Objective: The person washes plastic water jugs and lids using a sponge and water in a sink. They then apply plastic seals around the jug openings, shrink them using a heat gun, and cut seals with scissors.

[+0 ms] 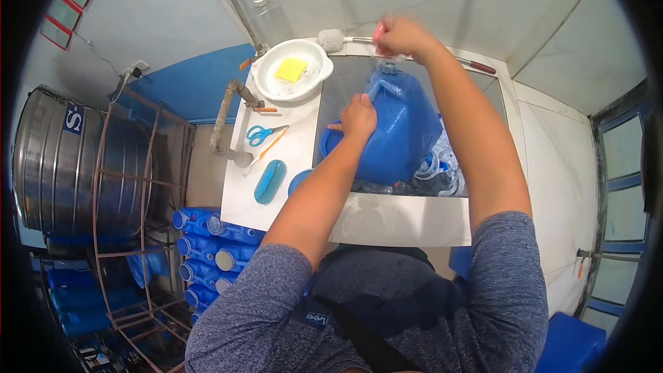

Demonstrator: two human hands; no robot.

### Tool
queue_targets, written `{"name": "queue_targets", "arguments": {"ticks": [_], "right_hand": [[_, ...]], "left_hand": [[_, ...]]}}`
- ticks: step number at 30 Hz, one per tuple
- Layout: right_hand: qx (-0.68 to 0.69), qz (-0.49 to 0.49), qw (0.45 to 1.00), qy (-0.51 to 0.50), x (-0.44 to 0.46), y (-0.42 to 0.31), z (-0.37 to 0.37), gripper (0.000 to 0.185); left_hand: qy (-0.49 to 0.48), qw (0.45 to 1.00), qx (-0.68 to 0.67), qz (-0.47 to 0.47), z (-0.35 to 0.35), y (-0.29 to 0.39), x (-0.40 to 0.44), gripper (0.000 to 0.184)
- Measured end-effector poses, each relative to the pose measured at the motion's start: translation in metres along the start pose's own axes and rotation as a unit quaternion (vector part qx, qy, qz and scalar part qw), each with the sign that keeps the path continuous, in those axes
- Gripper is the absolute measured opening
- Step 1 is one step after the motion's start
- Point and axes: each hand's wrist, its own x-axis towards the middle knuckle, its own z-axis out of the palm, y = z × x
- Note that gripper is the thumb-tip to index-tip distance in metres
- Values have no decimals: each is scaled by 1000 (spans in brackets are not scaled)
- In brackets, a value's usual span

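Observation:
A large blue water jug leans in the sink basin, its spout toward the back wall. My left hand is closed at the jug's handle, with one finger stretched to the left. Above the spout, my right hand is closed and smeared by motion. Something pinkish-red shows at its fingers, and a clear, film-like blur lies between that hand and the spout. I cannot make out what it is. Clear plastic pieces and blue-and-white bits lie in the basin under the jug.
Left on the counter are a white basin with a yellow sponge, blue scissors, an orange-handled brush, and a blue scrub brush. A faucet juts there. Behind lies a white-headed brush. Blue jugs are stacked below.

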Motion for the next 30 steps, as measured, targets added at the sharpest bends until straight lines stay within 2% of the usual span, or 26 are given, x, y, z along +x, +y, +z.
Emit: {"name": "queue_targets", "arguments": {"ticks": [2, 3, 5, 6, 8, 9, 11, 12, 13, 14, 15, 16, 17, 19, 20, 21, 22, 23, 24, 26, 28, 29, 30], "right_hand": [[-56, 4, 986, -154, -7, -7, 4, 6], [-57, 1, 987, -153, -3, -8, 3, 6], [123, -21, 992, 5, 5, -10, 0, 3], [124, -25, 992, 6, 0, -16, 0, 3], [27, 35, 988, -146, -18, -32, 1, 6], [28, 32, 989, -144, -13, -31, -1, 6], [114, -9, 992, -54, -1, -25, -4, 7], [145, -6, 989, -9, 1, -27, -5, 8], [145, -6, 989, -11, 0, -25, -4, 8], [96, 14, 994, -60, -2, -23, -3, 9], [46, 34, 993, -108, -3, -21, -3, 10], [46, 2, 988, -150, -3, -21, -3, 10], [45, 2, 988, -151, 0, -22, -4, 10], [132, -4, 991, -22, 3, -25, -4, 9], [133, -3, 991, -23, 1, -23, -4, 9], [108, 8, 991, -72, -6, -25, -3, 10], [83, 18, 989, -121, -10, -25, -3, 10], [83, 17, 989, -121, -11, -25, -2, 10], [125, 7, 989, -81, -10, -21, -2, 10], [164, -6, 986, -43, -10, -14, -4, 9], [-23, 6, 995, -95, -15, -8, -7, 12], [-25, 3, 995, -94, -16, 0, -4, 12], [-245, -46, 963, -102, -15, 14, 1, 15]], "left_hand": [[14, 1000, 6, 10, 2, 2, 1, 50], [16, 1000, 6, 12, 4, 2, 2, 50], [38, 998, 27, 43, 10, 3, 3, 49], [40, 998, 28, 45, 8, 6, -2, 49], [4, 991, 32, 132, 0, 17, -15, 52], [7, 990, 33, 135, 0, 21, -19, 52], [-17, 955, 81, 286, 1, 28, -27, 53], [-15, 955, 81, 286, 0, 33, -29, 53], [-65, 931, 109, 343, -2, 38, -30, 53], [-116, 900, 136, 398, -3, 41, -32, 54], [-116, 900, 137, 398, -2, 43, -35, 54], [-105, 896, 141, 407, -1, 44, -39, 53], [-94, 893, 145, 417, 0, 45, -43, 52], [-85, 902, 145, 398, -2, 42, -48, 55], [-77, 910, 147, 380, -4, 40, -51, 59], [-77, 910, 148, 380, 2, 33, -49, 59], [-32, 922, 123, 365, 11, 23, -43, 66], [13, 932, 96, 350, 20, 14, -37, 75], [14, 932, 96, 350, 20, 13, -35, 75], [-50, 960, 148, 232, 17, 9, -31, 90], [-77, 959, 137, 238, 8, 6, -32, 91], [-106, 956, 127, 243, 3, 6, -33, 92], [-101, 956, 126, 245, 0, 5, -34, 92]]}}
